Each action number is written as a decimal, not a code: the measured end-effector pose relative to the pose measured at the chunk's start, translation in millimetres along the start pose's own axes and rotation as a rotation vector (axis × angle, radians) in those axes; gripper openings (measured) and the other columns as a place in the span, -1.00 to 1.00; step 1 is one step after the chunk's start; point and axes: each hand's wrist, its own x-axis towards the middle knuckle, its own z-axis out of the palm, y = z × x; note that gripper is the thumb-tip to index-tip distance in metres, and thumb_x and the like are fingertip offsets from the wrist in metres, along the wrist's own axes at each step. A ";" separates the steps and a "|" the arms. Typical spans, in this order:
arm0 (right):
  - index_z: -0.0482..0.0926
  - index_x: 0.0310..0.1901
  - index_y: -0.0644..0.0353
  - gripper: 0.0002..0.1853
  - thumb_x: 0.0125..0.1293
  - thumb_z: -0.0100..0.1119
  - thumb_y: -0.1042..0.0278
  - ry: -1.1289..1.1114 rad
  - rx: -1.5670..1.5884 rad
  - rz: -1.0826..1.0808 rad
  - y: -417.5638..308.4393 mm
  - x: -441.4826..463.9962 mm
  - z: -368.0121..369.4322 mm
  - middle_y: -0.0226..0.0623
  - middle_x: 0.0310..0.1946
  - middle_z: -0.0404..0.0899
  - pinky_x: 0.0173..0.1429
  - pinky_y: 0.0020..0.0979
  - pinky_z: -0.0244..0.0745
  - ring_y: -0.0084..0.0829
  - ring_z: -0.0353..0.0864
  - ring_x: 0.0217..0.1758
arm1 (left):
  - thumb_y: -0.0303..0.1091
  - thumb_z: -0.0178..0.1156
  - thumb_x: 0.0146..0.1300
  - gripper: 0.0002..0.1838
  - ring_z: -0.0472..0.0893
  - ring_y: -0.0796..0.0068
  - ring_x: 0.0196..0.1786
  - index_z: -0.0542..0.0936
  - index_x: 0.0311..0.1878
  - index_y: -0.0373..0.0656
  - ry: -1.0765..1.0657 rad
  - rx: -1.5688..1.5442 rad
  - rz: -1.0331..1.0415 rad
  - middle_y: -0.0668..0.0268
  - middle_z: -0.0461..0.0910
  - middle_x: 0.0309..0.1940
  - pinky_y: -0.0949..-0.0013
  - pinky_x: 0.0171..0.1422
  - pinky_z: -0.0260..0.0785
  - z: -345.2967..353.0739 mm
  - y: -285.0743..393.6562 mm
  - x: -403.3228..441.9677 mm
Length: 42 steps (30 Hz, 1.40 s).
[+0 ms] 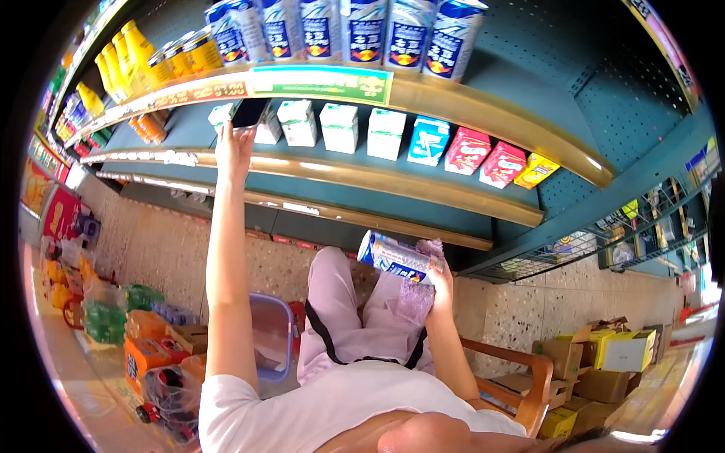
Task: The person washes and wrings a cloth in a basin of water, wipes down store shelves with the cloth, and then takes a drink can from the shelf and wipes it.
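My left hand (236, 151) reaches up to the middle shelf, its fingers closed on the lower edge of a dark, flat phone (250, 114). Small white-and-green cartons (297, 123) stand on the shelf beside it. My right hand (441, 283) is in front of my lap, wrapped round the lower end of a blue-and-silver drink can (396, 257), which lies tilted nearly sideways. A fuzzy purple cloth (414, 300) is also in that hand, hanging below the can and showing above it.
Similar tall cans (366, 34) line the upper shelf, with yellow bottles (136, 49) at left. Blue, red and yellow cartons (468, 149) continue along the middle shelf. A purple basin (290, 336), a wooden chair arm (541, 385), cardboard boxes (602, 381) and wrapped bottles (106, 313) surround me.
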 end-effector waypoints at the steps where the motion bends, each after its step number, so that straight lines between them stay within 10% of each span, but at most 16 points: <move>1: 0.40 0.26 0.33 -0.40 0.17 0.27 0.36 0.018 -0.014 -0.013 -2.4 -3.1 -1.7 -0.20 0.02 0.60 0.14 -0.35 0.55 -0.35 0.64 0.02 | -0.25 -0.03 0.54 -0.65 0.57 0.19 0.11 0.33 0.21 -0.29 -0.049 -0.034 -0.002 0.08 0.53 0.03 0.17 0.31 0.45 -2.5 -1.6 7.1; 12: 0.42 0.24 0.31 -0.41 0.20 0.26 0.24 0.103 -0.040 0.000 -23.3 -15.0 -12.0 -0.17 0.02 0.58 0.12 -0.33 0.55 -0.32 0.62 0.03 | -0.40 0.10 0.46 -0.65 0.67 0.44 -0.04 0.46 0.25 -0.25 -0.079 -0.053 0.050 0.29 0.64 -0.11 0.27 0.18 0.57 30.1 -28.6 -32.2; 13: 0.42 0.24 0.30 -0.42 0.20 0.25 0.25 0.106 -0.029 0.007 -24.9 -15.1 -11.9 -0.17 0.02 0.58 0.12 -0.33 0.55 -0.32 0.62 0.04 | -0.34 0.15 0.44 -0.69 0.57 0.67 -0.26 0.53 0.19 -0.20 -0.033 -0.004 0.016 0.51 0.55 -0.39 0.38 0.11 0.53 63.4 -26.7 -55.0; 18: 0.41 0.24 0.32 -0.43 0.19 0.23 0.31 0.113 -0.001 -0.002 -21.0 -15.4 -19.8 -0.16 0.02 0.59 0.14 -0.31 0.56 -0.32 0.63 0.04 | -0.34 0.14 0.45 -0.66 0.61 0.59 -0.17 0.50 0.22 -0.22 -0.327 -0.160 -0.209 0.45 0.60 -0.33 0.37 0.16 0.52 100.1 -75.7 -73.2; 26: 0.40 0.25 0.34 -0.42 0.20 0.21 0.32 0.158 -0.019 -0.028 -28.0 -32.2 -30.1 -0.17 0.01 0.59 0.10 -0.33 0.56 -0.35 0.62 0.01 | -0.34 0.11 0.46 -0.70 0.66 0.42 0.04 0.51 0.19 -0.17 -0.368 -0.212 -0.292 0.27 0.66 -0.04 0.32 0.17 0.56 142.9 -134.0 -101.9; 42: 0.40 0.26 0.32 -0.39 0.15 0.25 0.35 0.130 -0.024 -0.039 -24.3 -30.6 -25.6 -0.21 0.00 0.58 0.06 -0.34 0.57 -0.37 0.62 -0.01 | -0.30 0.08 0.48 -0.58 0.67 0.26 -0.01 0.36 0.33 -0.15 -0.269 -0.137 -0.309 0.21 0.64 -0.12 0.19 0.25 0.52 164.7 -111.2 -136.0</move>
